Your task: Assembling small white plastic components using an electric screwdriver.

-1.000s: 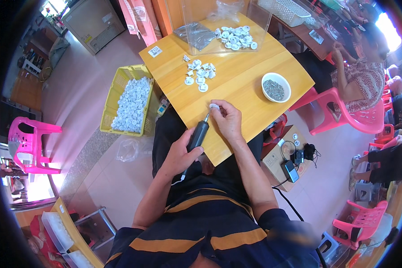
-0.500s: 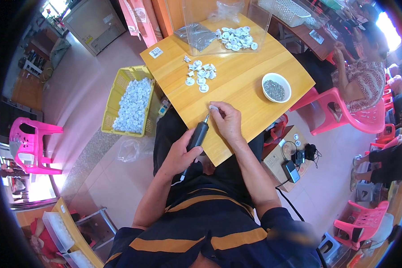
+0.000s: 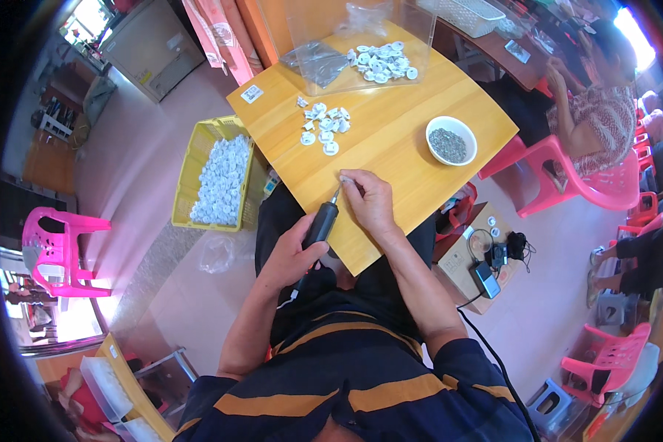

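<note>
My left hand is closed around a black electric screwdriver, its bit pointing away from me. My right hand pinches a small white plastic part above the table's near corner, partly hidden by the fingers. The bit's tip is right by that part; whether it touches cannot be made out. Beyond my hands, several white plastic parts lie loose on the wooden table. To the right stands a white bowl of small grey metal pieces, which look like screws.
A clear plastic bin with white parts and a grey bag lies at the table's far end. Left of the table is a yellow basket full of white parts. A cardboard box with devices and a cable stands right. Another person sits on a pink chair.
The view has shifted a little. The screwdriver's bit has come slightly closer to the white part in my right fingers. Both hands keep their grip.
</note>
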The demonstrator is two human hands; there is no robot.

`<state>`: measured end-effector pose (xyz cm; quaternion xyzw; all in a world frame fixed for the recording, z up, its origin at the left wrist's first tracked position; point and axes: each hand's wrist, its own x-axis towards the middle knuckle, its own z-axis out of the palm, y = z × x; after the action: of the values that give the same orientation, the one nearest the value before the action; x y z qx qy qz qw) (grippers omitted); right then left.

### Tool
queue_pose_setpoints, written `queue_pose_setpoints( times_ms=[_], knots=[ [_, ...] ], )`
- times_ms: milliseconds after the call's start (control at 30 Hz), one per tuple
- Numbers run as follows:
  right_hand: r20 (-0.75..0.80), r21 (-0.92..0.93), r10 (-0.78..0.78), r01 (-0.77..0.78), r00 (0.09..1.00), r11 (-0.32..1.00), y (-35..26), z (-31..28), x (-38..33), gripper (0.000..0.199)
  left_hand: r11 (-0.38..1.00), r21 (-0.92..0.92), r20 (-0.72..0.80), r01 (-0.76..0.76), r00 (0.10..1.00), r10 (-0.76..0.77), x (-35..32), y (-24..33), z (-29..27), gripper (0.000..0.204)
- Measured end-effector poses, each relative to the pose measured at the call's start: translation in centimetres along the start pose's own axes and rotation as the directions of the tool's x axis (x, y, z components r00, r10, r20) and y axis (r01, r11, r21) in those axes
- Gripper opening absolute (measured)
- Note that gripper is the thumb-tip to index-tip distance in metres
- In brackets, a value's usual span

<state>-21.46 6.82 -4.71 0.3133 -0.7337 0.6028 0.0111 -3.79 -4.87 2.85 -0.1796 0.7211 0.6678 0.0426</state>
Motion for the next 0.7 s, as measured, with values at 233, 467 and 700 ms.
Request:
queue_pose_setpoints(
  times_ms=[233, 467, 700],
  knots=[
    [-0.003, 0.011, -0.013, 0.013, 1.000, 1.000, 0.0, 0.0, 0.1, 0.014, 0.995, 0.094, 0.004, 0.019, 1.000, -0.019, 0.3, 0.4, 0.1, 0.061],
    [-0.016, 0.178, 0.237, -0.230, 0.971, 0.957, 0.0, 0.1, -0.1, 0.013, 0.995, 0.101, 0.000, -0.009, 1.000, 0.009, 0.6, 1.2, 0.5, 0.060],
    [-0.019, 0.249, 0.301, -0.287, 0.954, 0.925, 1.1, 0.1, 0.1, 0.013, 0.998, 0.041, -0.007, -0.047, 0.999, 0.047, 0.6, 1.3, 0.8, 0.060]
  ],
)
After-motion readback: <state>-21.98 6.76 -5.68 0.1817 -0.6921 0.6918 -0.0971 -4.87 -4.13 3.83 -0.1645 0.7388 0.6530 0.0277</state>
